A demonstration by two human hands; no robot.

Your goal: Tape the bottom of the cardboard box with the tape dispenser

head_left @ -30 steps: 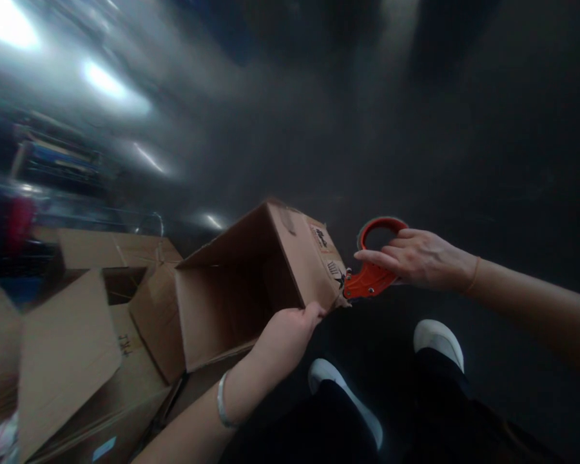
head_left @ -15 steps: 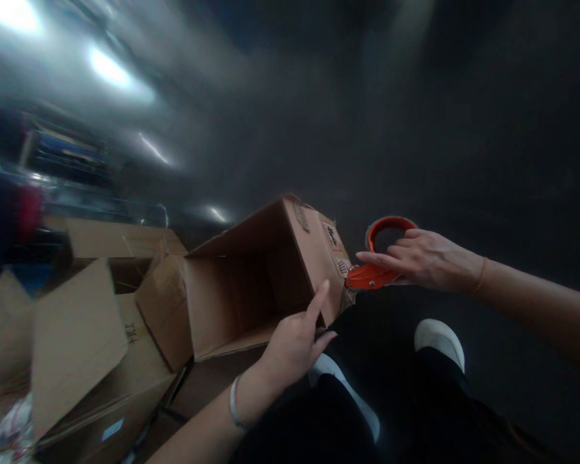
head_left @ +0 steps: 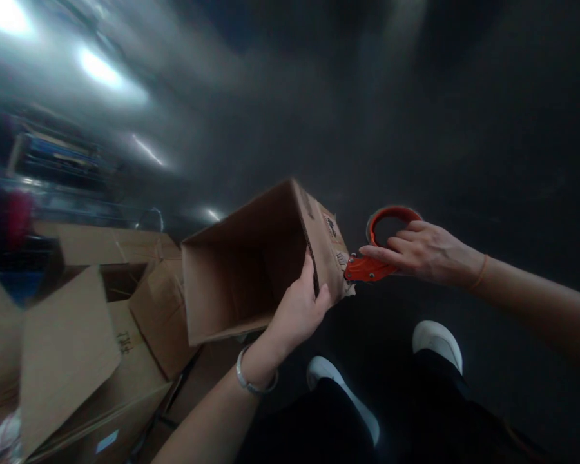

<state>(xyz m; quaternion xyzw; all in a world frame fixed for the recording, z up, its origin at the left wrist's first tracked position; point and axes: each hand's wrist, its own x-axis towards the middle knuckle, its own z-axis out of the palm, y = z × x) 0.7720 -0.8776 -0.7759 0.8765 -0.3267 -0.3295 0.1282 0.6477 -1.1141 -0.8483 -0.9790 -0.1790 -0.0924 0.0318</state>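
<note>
Left hand (head_left: pixel 297 312) clamped on the open cardboard box (head_left: pixel 251 264) (tilted), right hand (head_left: pixel 423 252) gripping an orange tape dispenser (head_left: pixel 374 258).

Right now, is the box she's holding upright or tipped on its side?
Tipped on its side. The cardboard box has its open mouth facing the camera, interior empty, left hand gripping its edge.

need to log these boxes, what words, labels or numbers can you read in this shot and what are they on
Nothing reads cleanly.
Printed labels on the side of the held cardboard box, near the red tape dispenser: too blurred.
Dark handwritten marks on the open box at left: number-like, not legible.
Pale sticker on the box at lower left: too small.
</note>
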